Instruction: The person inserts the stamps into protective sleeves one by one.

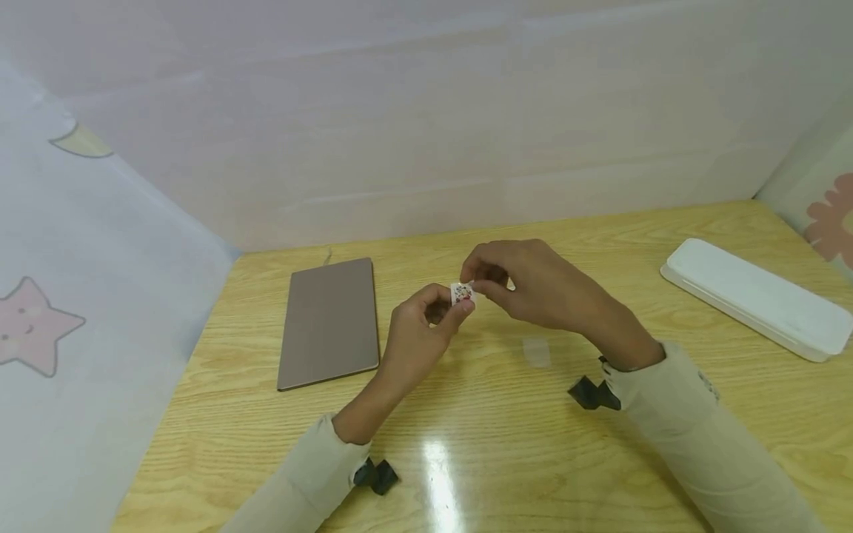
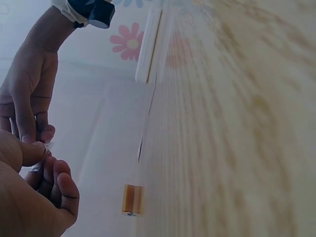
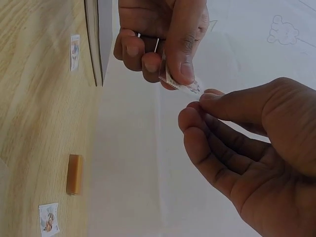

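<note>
A small white stamp (image 1: 463,293) with a colourful print is held up above the table between both hands. My left hand (image 1: 418,333) pinches it between thumb and fingers, the thumb lying across its lower edge. At its right edge, my right hand (image 1: 536,285) pinches a corner with thumb and forefinger. A clear film (image 3: 163,68) shows beside the stamp in the right wrist view, partly hidden by the left thumb. In that view two more printed stamps, one upper (image 3: 74,52) and one lower (image 3: 49,219), lie on the table, with an orange-brown block (image 3: 74,174) between them.
A flat grey-brown book (image 1: 329,322) lies on the wooden table (image 1: 266,459) to the left. At the right is a long white case (image 1: 760,296). A pale translucent rectangle (image 1: 536,352) lies below the right hand. Cloth-covered walls (image 1: 400,133) border the table.
</note>
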